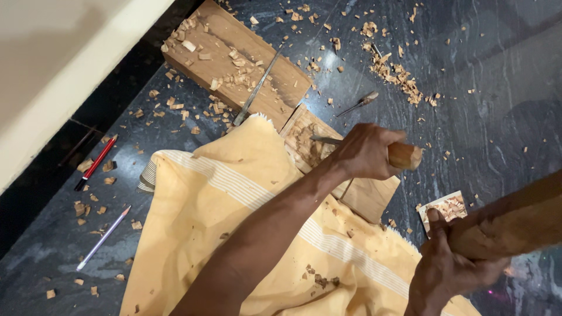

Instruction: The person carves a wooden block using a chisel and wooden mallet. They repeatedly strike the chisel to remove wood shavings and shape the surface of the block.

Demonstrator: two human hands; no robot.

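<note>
My left hand (364,153) is closed around the wooden handle of a chisel (405,156), whose metal blade points left into a carved hollow in a flat wooden board (369,196). The board lies on the dark stone floor, partly under a yellow striped cloth (222,210) that my left arm crosses. At the lower right, my right hand (448,266) grips a thick wooden mallet (515,219), held raised to the right of the chisel handle and apart from it.
A larger wood block (234,64) lies at the top with a long metal blade (257,88) across it. A second chisel (360,103), a red pencil (96,162), a pale pencil (103,237) and a small card (448,206) lie among scattered wood chips. A pale wall runs along the upper left.
</note>
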